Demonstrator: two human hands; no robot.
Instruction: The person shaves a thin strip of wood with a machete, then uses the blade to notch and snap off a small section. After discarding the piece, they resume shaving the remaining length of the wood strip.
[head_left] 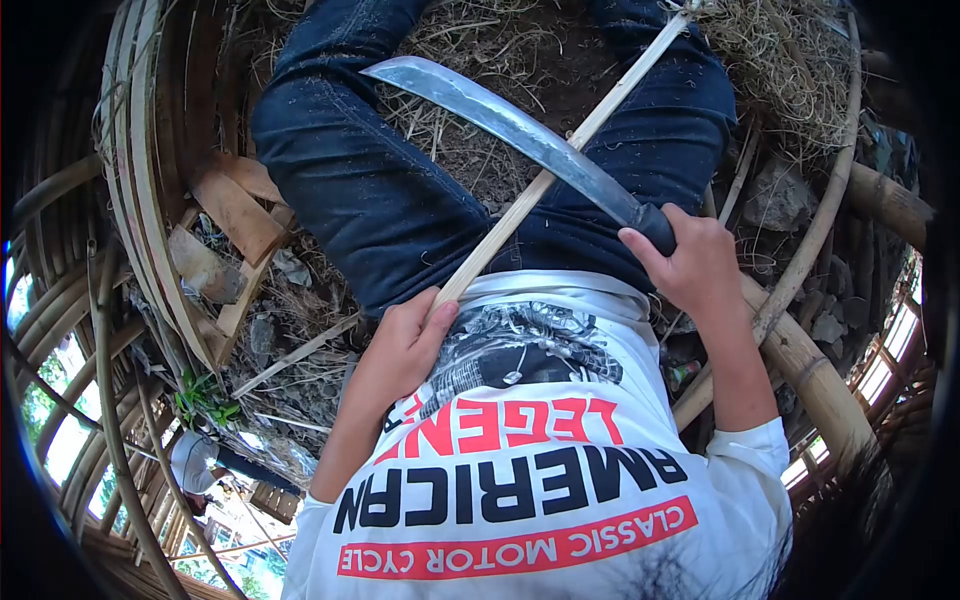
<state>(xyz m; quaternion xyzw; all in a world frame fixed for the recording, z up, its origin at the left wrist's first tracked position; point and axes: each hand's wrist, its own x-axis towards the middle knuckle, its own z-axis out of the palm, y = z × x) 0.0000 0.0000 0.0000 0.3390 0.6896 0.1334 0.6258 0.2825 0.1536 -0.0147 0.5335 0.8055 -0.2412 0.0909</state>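
The fingers of my left hand (398,348) are closed around the near end of a pale wooden strip (487,250), which runs out past my thumb across my jeans (335,190). My right hand (698,262) has its fingers wrapped about the dark handle (656,229) of a machete (500,126), its curved blade crossing over the strip's middle. Farther out, dry straw (775,70) covers the ground.
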